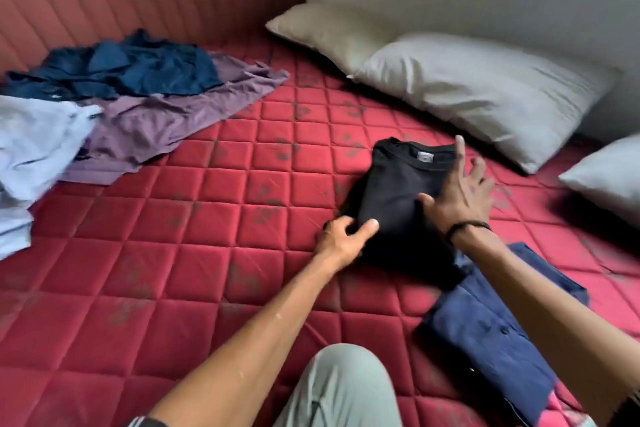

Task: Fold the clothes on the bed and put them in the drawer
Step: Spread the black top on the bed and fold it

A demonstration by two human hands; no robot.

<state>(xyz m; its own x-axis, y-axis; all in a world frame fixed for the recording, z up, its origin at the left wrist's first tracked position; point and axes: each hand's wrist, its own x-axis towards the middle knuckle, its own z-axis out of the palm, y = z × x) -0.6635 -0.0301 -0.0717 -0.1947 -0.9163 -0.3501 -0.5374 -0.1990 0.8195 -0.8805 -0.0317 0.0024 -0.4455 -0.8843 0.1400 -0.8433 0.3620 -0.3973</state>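
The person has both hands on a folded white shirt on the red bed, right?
Not quite. The head view shows the folded shirt is black, not white. Both the left hand and the right hand are on it, on the red bed.

The light blue garment (31,149) is cut off by the left edge, the third pillow (609,177) by the right; the navy folded shirt (485,329) is partly covered by the right forearm, and the left hand (341,239) fingertips are hidden under the black shirt (391,191)
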